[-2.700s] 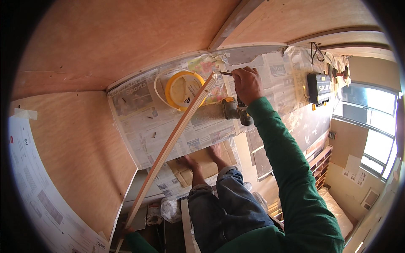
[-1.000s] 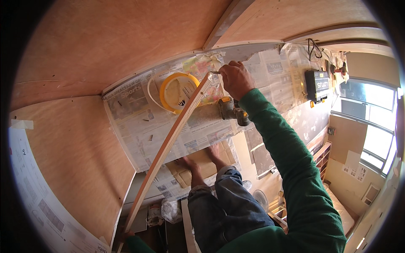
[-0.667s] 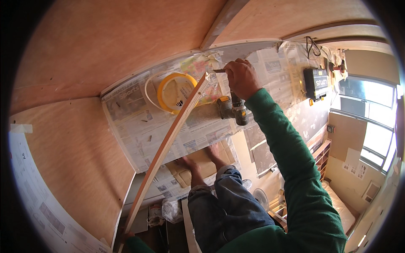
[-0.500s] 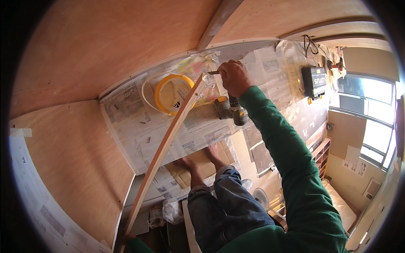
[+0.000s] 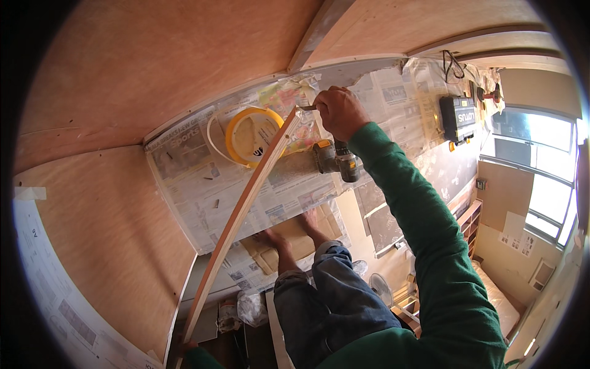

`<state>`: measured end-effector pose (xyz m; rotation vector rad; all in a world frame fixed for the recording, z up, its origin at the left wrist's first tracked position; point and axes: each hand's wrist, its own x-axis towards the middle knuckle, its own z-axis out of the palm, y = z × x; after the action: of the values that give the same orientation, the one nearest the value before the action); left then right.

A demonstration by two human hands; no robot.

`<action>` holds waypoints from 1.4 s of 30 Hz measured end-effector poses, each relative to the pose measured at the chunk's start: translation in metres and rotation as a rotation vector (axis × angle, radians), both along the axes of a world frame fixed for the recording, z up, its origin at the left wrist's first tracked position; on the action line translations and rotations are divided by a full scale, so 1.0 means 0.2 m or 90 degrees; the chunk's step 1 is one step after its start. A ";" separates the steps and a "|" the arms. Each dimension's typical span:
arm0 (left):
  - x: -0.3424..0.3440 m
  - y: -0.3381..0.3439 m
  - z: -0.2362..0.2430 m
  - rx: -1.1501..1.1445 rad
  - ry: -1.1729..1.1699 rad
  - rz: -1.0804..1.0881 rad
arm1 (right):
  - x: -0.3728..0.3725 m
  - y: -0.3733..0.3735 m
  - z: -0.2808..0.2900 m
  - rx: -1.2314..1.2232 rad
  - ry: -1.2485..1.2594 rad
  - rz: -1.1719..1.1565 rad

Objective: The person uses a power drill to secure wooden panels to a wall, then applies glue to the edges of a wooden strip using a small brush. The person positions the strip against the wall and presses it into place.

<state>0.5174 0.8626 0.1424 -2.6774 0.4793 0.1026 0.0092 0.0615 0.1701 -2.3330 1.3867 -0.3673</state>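
Note:
A long, thin wooden strip slants from the lower left up to the middle. My left hand, mostly cut off by shadow and the strip, grips it near its low end. At the top end, which looks rough and splintered, is my right hand, closed around a small tool with a narrow dark blade. The blade tip meets or nearly meets the strip's end. Its handle is hidden in my fist, so I cannot tell its exact kind. Just below that hand, a cordless drill lies on the newspaper-covered surface.
A yellow-rimmed round tub stands behind the strip on newspaper. Farther right are a black tool case and a dark cable. Plywood panels rise at the back and left. A fan stands below right.
My right hand has shifted slightly left, bringing the blade closer against the strip's top end. The strip and my left hand stay nearly where they were.

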 end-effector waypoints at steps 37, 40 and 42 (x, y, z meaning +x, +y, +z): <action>-0.02 -0.07 -0.05 -0.127 -0.001 0.067 | -0.02 -0.06 0.01 0.006 0.097 -0.003; 0.03 0.00 -0.03 -0.131 0.002 0.094 | 0.00 -0.06 0.00 0.017 0.089 0.018; -0.01 -0.03 -0.02 -0.043 0.005 0.071 | 0.01 -0.08 0.01 0.021 0.102 0.038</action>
<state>0.5151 0.8574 0.1377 -2.7711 0.3415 0.1308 0.0102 0.0464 0.1725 -2.4152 1.3787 -0.1408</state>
